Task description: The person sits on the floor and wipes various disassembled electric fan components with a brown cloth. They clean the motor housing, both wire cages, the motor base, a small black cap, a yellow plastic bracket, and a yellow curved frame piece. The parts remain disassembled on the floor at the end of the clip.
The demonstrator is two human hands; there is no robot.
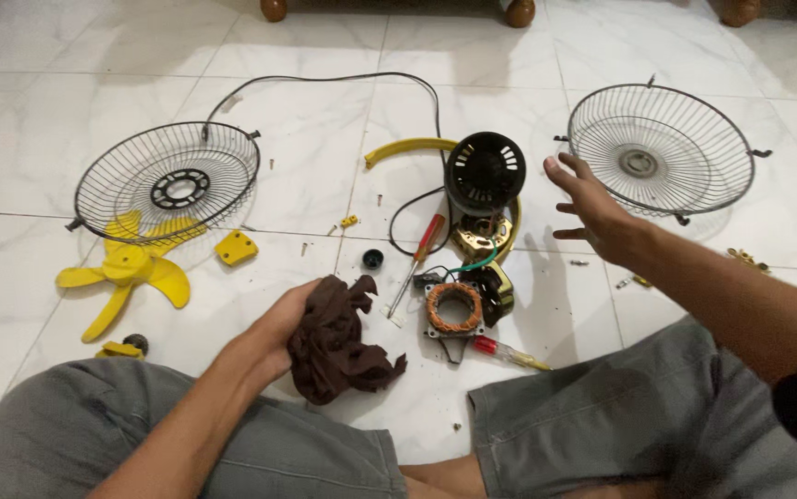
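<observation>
The left hand [274, 334] is curled closed with its forearm over the left knee [94, 416]. The right hand [592, 208] hovers open, fingers spread, arm reaching forward beyond the right knee.

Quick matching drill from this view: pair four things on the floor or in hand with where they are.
1. brown rag
2. yellow fan blade
3. copper-wound stator
4. right hand

a. open, raised beside the right wire guard
b. partly under the left wire guard
c. gripped in the left hand
d. between two screwdrivers, below the black motor housing

Pairs: 1-c, 2-b, 3-d, 4-a
</observation>
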